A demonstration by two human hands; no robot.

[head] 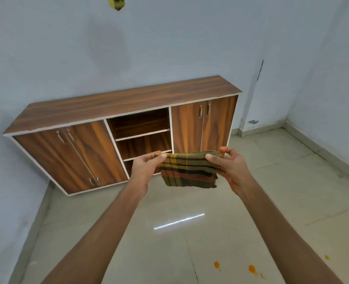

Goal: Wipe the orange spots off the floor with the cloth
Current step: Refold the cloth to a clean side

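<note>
A folded checked cloth [189, 170] in green, yellow and red hangs in the air at chest height, stretched between both hands. My left hand [144, 171] pinches its upper left corner. My right hand [230, 166] pinches its upper right corner. Several orange spots lie on the pale tiled floor at the bottom right: one spot [216, 264], a bigger one [252, 269] and a small one [326, 257]. The cloth is well above the floor and apart from the spots.
A low wooden cabinet [128, 101] with closed doors and open middle shelves stands against the back wall. Pale blue walls close in at the left and right [333, 78]. Glossy floor tiles [169, 242] stretch between me and the cabinet.
</note>
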